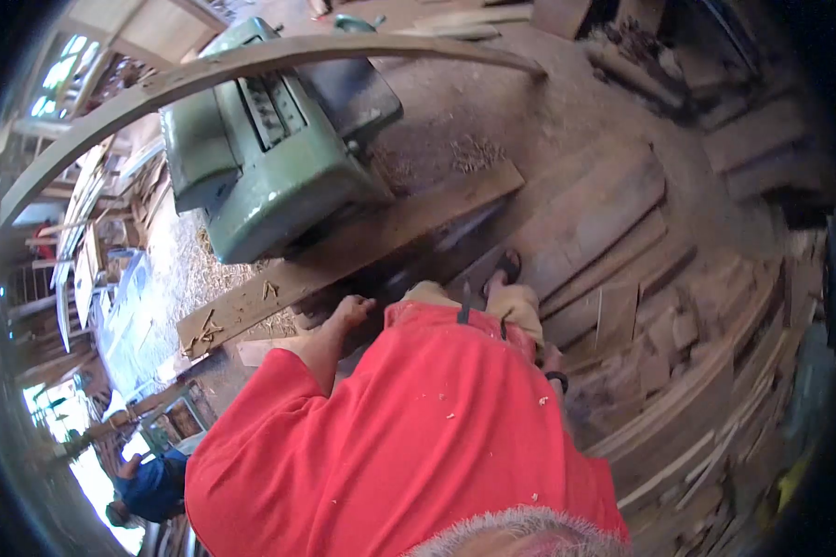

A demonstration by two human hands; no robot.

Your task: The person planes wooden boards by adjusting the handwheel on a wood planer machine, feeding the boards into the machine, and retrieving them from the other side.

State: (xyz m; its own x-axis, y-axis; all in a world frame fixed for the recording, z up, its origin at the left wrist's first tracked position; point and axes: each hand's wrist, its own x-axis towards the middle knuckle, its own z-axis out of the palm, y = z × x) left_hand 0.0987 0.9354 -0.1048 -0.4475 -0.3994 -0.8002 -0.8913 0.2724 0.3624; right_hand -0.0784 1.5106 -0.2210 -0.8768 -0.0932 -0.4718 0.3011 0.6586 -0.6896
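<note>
Currently, left hand [349,313] hangs by the plank [362,246] edge, right hand [552,359] by the leg [517,308]; fingers' hold, cannot tell; floor [529,121] spreads beyond

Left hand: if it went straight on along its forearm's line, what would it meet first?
The left hand would probably meet the long plank beside the green machine; darkness between makes depth unclear.

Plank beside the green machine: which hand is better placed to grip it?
Probably the left hand: it looks nearer the plank; the right hand, beside the trousers, looks farther away.
</note>
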